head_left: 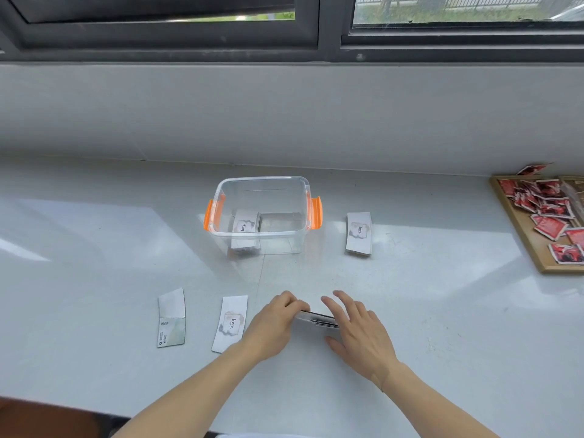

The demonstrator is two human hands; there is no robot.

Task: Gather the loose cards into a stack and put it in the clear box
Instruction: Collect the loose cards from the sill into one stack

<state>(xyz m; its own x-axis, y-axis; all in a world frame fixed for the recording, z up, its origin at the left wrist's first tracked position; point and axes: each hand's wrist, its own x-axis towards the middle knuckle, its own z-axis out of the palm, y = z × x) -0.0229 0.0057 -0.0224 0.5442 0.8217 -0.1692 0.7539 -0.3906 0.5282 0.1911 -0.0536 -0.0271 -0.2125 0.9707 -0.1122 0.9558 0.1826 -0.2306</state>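
Note:
A clear box with orange handles stands mid-counter and holds a stack of white "love" cards on its left side. Near the front edge, my left hand and my right hand press a small stack of cards between them, held on edge just above the counter. A loose "love" card lies just left of my left hand. A greenish-white card lies further left. Another card pile rests to the right of the box.
A wooden tray with several red packets sits at the far right. Behind the counter rises a grey sill wall under a window. The counter's front edge runs below my forearms.

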